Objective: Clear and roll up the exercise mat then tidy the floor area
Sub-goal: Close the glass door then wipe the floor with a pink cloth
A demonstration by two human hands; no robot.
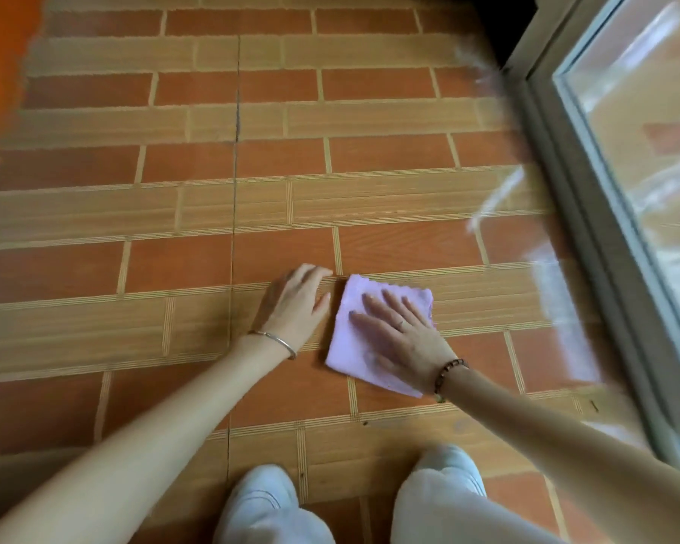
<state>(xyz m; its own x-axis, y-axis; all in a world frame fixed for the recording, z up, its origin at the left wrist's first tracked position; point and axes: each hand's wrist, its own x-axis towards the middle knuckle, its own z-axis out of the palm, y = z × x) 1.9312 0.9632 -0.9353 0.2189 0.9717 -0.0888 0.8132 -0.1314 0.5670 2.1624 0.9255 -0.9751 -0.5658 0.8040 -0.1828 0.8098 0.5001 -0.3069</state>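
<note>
Brick-patterned floor (252, 111) — right hand (403, 339) flat on lilac cloth (355, 291); left hand (295, 302) loose, palm-down, beside it

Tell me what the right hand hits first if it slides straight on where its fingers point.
Likely the left hand: the right hand lies flat on the cloth, aimed up-left, and the left fingertips sit just past its edge, near that line. Otherwise bare floor.
</note>
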